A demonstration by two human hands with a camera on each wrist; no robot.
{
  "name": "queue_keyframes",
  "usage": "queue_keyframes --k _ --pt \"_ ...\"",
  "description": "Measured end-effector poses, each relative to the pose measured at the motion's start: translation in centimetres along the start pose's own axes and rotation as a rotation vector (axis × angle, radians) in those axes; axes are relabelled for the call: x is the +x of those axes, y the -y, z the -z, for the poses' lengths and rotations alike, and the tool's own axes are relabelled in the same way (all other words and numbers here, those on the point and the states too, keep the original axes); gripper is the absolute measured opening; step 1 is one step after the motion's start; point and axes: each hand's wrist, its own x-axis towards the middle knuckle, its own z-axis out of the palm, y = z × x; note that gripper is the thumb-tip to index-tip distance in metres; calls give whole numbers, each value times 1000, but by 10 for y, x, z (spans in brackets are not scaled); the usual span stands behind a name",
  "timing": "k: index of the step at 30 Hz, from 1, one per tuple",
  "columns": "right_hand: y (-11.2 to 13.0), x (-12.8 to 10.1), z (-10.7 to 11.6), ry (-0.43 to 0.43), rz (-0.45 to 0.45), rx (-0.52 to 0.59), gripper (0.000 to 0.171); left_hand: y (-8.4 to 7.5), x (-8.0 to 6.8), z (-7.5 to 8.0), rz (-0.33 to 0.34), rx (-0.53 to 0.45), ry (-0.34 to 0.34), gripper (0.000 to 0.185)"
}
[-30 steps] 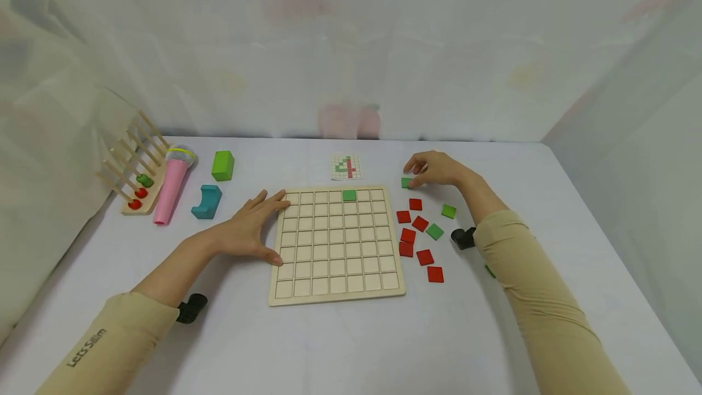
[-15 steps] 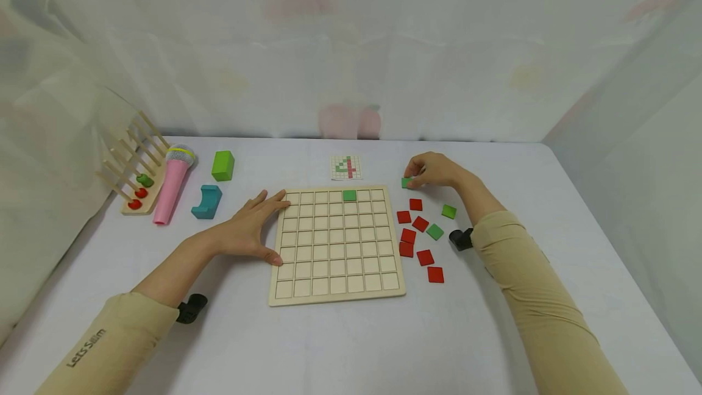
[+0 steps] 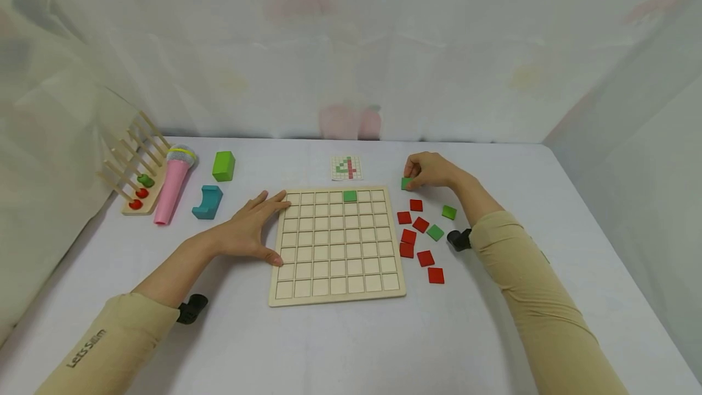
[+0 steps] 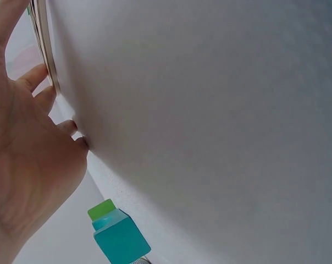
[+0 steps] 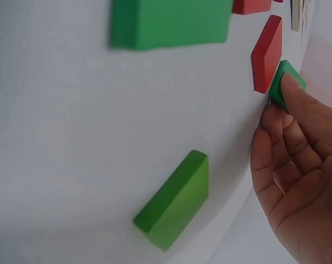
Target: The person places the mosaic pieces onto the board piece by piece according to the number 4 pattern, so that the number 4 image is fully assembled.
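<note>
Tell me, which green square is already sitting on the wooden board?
The green tile in the board's far row. The other green tiles lie on the table, one pinched by the right hand.

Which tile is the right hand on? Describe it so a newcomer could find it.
Start at the wooden grid board in the middle of the table. Loose tiles lie scattered off its right edge. The green tile that the right hand pinches is the farthest of them, level with the board's top row; the other loose green tiles lie nearer, untouched.
</note>
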Motion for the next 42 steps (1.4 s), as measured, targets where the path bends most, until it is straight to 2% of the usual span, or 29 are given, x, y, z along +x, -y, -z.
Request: queue_keyframes --k 18,33,42 --pt "30 0 -7 8 101 79 20 -1 2 5 3 49 -1 120" --pt "66 7 -28 37 243 103 17 1 2 3 2 82 -29 119" --pt "90 13 -43 83 297 138 18 3 2 2 17 87 -19 135"
